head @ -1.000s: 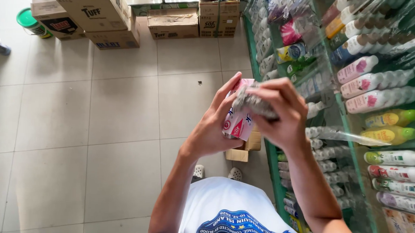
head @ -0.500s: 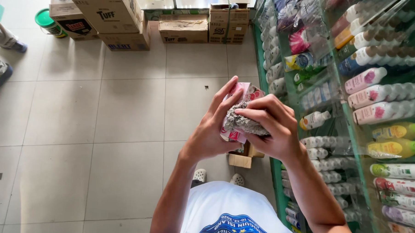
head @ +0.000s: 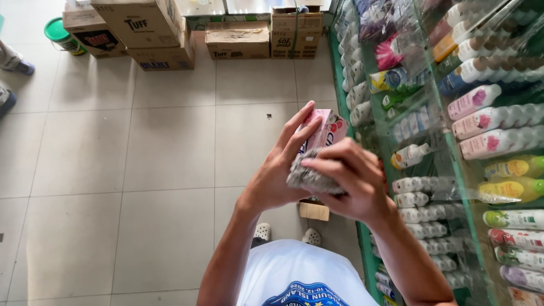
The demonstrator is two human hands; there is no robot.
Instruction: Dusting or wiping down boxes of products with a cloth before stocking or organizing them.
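Left hand (head: 278, 171) gripping pink packet (head: 322, 129), right hand (head: 350, 180) pressing grey cloth (head: 310, 178) against it

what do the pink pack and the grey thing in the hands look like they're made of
Pink pack, in the left hand: likely glossy printed carton or film, judging by its sheen. Grey wad, under the right hand: apparently soft cloth, matte and crumpled.

Person, head-camera view: white short-sleeved cotton T-shirt (head: 292, 271) with a blue circular printed emblem (head: 318, 299) on the chest. Forearms bare above the shirt. Below its hem, pale perforated clog shoes (head: 284, 234). No wristwear or rings visible.
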